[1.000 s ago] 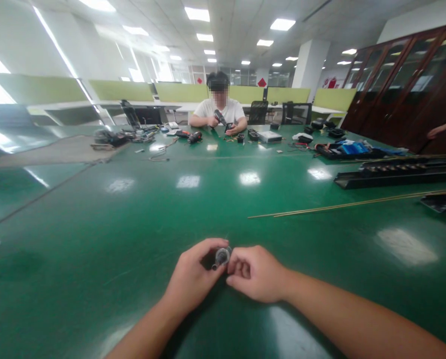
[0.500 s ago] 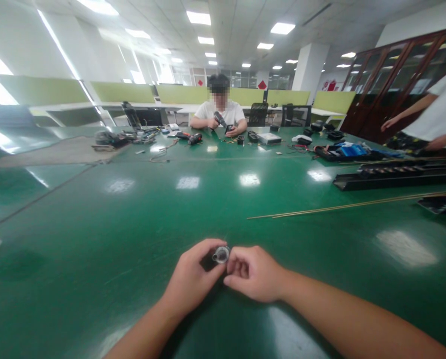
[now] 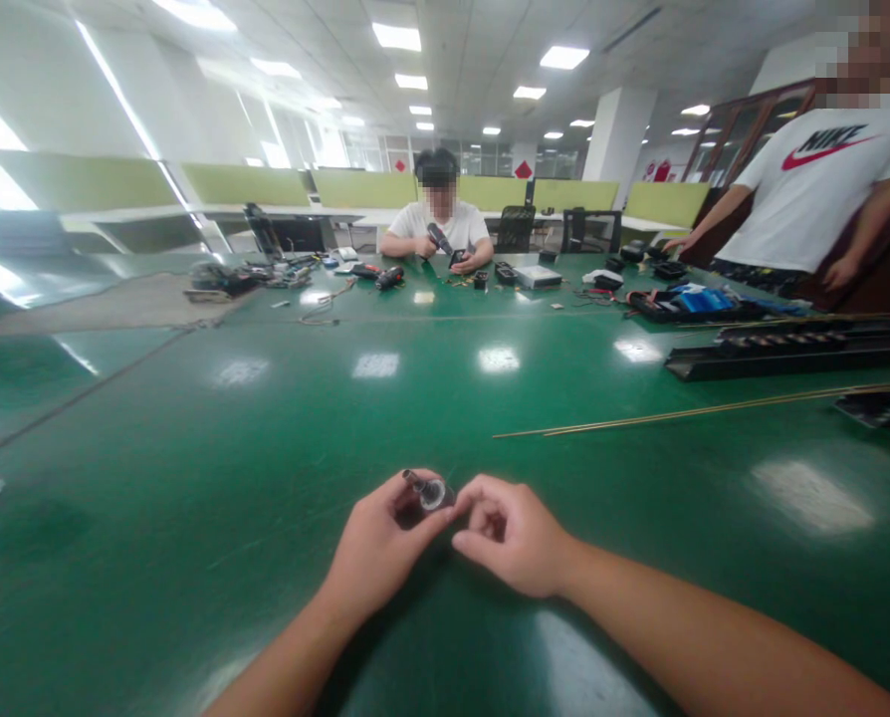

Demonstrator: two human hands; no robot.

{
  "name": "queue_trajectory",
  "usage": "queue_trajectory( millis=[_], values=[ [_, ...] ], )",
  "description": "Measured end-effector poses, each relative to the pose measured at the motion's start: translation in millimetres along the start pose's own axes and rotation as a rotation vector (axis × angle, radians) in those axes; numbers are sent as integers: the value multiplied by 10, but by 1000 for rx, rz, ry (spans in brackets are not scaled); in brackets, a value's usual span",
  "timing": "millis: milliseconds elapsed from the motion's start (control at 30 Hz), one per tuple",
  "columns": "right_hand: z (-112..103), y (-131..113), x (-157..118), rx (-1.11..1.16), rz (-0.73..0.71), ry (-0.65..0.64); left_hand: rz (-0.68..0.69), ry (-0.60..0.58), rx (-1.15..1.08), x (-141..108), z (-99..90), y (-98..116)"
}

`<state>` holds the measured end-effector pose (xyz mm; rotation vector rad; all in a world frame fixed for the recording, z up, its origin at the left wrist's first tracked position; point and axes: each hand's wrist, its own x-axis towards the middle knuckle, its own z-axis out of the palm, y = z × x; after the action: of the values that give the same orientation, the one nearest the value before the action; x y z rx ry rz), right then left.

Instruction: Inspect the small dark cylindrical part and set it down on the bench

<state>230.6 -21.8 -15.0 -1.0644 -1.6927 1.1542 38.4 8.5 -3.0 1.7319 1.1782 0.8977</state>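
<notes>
Low in the middle of the head view, my left hand (image 3: 385, 533) is closed around a small dark part with a round, pale grey face (image 3: 433, 495). A short narrow stem sticks out from it toward the upper left. Close by on the right, my right hand (image 3: 516, 533) has its fingers curled in. Its index fingertip meets the left thumb tip at the part's edge; whether it also touches the part is unclear. Anything inside those curled fingers is hidden. Both hands are just above the green tabletop (image 3: 303, 438).
Two thin brass-coloured rods (image 3: 639, 418) lie to the right, beside a long black channel (image 3: 780, 357). Across the table a seated person (image 3: 437, 224) holds a power drill (image 3: 439, 239). Tools and small parts line the far edge. Another person (image 3: 818, 189) stands at right.
The small part has tilted in my left hand, so its stem now points up and left. My right hand has shifted slightly. The standing person has come further into view.
</notes>
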Motion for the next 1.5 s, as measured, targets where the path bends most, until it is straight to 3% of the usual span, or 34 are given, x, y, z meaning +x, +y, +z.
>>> queue_trajectory(
  millis=[133, 400, 967, 1200, 1500],
  values=[
    [-10, 3, 9, 33, 3, 31, 12, 27, 52, 4, -6, 21],
    [-14, 3, 3, -13, -5, -25, 21, 80, 125, -10, -22, 14],
    [-20, 16, 26, -56, 4, -63, 61, 96, -57, -7, -21, -49],
    [-8, 45, 19, 12, -5, 19, 236, 94, 244, -46, -43, 3],
    [-20, 53, 29, 48, -4, 110, 360, 66, 308, -50, -40, 16]
  ],
)
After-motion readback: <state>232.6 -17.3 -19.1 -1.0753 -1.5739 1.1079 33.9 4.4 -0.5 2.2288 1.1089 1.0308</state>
